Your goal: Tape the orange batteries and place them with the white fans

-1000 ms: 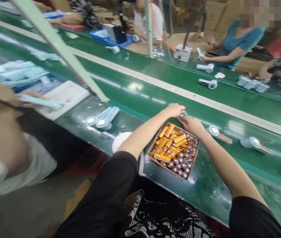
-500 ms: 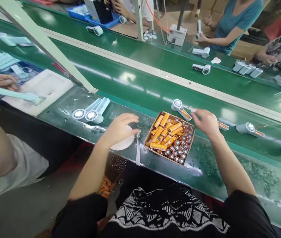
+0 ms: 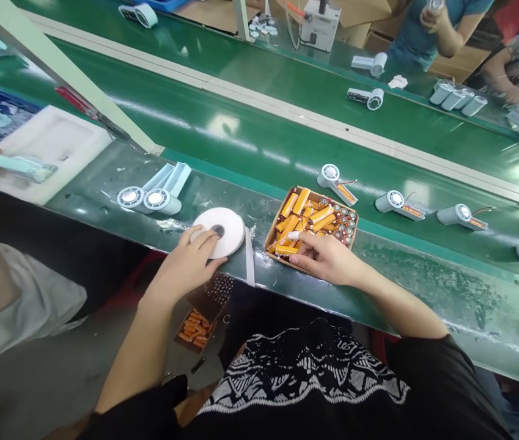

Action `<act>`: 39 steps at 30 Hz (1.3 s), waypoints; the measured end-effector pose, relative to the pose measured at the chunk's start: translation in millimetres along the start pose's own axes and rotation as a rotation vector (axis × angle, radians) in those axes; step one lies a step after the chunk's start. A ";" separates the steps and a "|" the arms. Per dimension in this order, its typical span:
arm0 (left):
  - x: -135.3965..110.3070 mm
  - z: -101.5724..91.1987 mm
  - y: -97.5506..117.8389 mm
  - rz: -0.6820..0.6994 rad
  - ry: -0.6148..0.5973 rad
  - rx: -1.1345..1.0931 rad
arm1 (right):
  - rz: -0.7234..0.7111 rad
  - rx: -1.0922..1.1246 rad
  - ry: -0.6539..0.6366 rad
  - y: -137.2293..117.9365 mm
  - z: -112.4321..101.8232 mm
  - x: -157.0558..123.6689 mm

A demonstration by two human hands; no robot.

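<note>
Dozens of orange batteries (image 3: 302,214) fill a cardboard tray (image 3: 272,231). The left hand (image 3: 186,266) holds a white tape roll (image 3: 225,232); the right hand's (image 3: 327,260) grip over the batteries is unclear.

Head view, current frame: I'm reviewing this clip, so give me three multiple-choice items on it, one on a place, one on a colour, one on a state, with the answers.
1. Where does the left hand rest?
A) on a white disc
B) on a fan unit
C) on the bare belt

2. What colour are the long cells in the cardboard tray?
A) blue
B) orange
C) green

3. How do the cells lie?
A) all flat
B) all on end
C) some flat, some on end

Answers:
1. A, its fingers lie across the disc.
2. B, their orange wrappers show clearly.
3. C, flat ones fill one side, upright tops the other.
</note>
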State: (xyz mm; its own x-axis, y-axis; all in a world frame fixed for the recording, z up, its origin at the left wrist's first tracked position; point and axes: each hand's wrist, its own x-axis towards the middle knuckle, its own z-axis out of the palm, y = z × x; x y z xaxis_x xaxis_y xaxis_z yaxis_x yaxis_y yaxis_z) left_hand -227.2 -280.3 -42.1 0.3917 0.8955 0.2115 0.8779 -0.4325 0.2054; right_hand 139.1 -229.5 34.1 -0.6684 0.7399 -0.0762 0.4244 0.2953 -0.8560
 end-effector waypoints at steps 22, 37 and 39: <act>-3.9 9.1 53.7 -0.126 0.588 -0.205 | -0.138 -0.831 -0.085 -8.1 13.9 9.4; 11.4 6.7 90.9 0.081 0.477 -0.038 | -0.267 0.294 0.607 -5.7 -5.5 11.4; 15.0 7.3 96.3 0.110 0.458 -0.006 | -0.246 0.250 0.622 -5.9 3.7 12.5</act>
State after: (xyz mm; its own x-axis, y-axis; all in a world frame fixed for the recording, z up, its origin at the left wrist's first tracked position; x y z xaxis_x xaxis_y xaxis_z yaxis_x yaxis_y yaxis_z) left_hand -134.8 -307.8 -26.1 0.3188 0.7063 0.6320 0.8359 -0.5238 0.1638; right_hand 126.0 -224.2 36.3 -0.2230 0.8994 0.3760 0.1039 0.4054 -0.9082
